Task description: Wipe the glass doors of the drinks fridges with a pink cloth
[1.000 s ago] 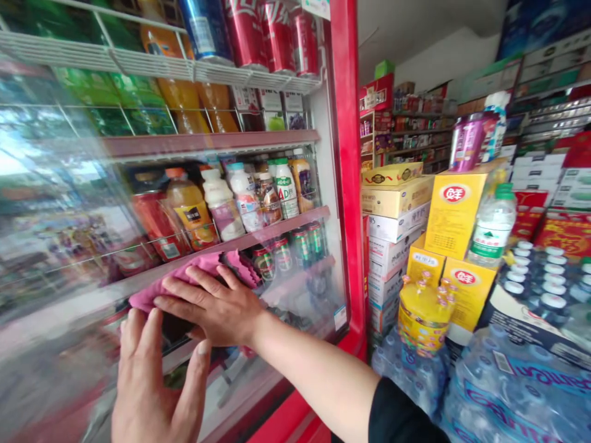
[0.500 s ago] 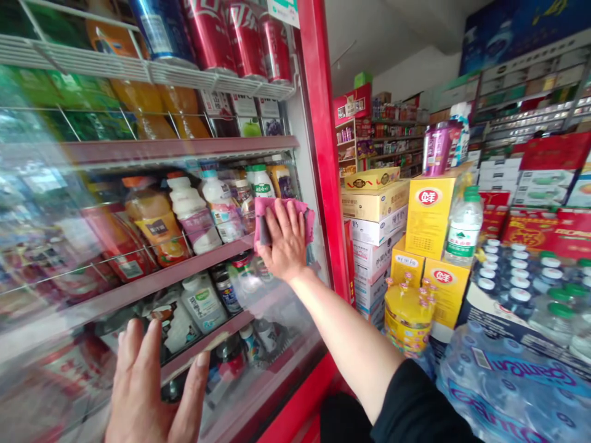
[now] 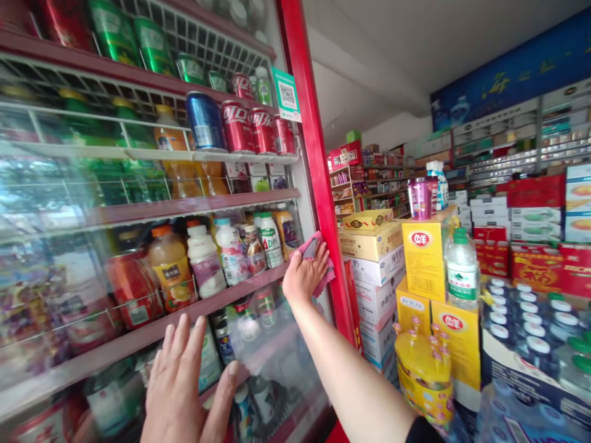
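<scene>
Pink cloth (image 3: 327,280) shifted right | under right hand (image 3: 305,274) | by red frame (image 3: 318,175)

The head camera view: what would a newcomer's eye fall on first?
Probably the bright red frame running down the middle, with the right hand spread over a pink cloth beside it. To its left, rows of drinks stand behind reflecting glass, with the left hand in front. To its right are stacked yellow boxes, a green-capped bottle on one.
</scene>
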Motion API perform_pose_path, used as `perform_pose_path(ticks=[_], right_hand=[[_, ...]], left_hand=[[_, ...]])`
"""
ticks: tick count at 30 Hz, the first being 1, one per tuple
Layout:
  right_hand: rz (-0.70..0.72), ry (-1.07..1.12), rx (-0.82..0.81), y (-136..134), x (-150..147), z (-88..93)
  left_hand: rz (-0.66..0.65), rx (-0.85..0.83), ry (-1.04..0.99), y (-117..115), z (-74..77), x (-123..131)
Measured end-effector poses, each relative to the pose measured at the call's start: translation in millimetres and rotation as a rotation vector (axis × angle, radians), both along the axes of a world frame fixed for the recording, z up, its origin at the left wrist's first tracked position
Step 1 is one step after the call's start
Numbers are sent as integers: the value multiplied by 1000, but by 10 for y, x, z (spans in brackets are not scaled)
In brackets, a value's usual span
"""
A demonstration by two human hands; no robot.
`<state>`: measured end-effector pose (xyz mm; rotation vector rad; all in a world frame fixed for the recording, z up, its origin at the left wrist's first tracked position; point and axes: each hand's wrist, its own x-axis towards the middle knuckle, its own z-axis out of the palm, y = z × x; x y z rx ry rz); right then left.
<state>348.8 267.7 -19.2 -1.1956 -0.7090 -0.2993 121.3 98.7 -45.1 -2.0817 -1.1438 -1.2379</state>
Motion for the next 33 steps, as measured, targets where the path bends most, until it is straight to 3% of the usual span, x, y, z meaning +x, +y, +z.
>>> perform_pose_path(ticks=[5,8,10,14,16,18,21,26,30,33], right_hand=[[33,-107,-54,-25,225,934],[12,-108,-84,-118,153,1183],[5,-233,-72,-218,9,1153],[58,-930,1,-404,-251,836],[83,-1179,26,-422,-244,706],[75,-1253,23,-382,-129,659],[4,-1103,-22,-263,143,729],[-97,-577,-92,-105,385,987],[-93,-328,-50,-116,79,1150],[-72,-395,-7,-230,-356,1249]], left_hand=[[-20,75,-8,-80,282,98],[-21,102,-23,-119,351,52],[-19,117,-33,-127,370,11],[-14,119,-39,-116,373,-63],[-12,123,-48,-116,361,-117],[0,123,-67,-129,348,-198],[32,122,-98,-167,346,-366],[82,147,-151,-260,410,-701],[110,148,-188,-337,469,-929],[125,160,-205,-362,469,-1046]])
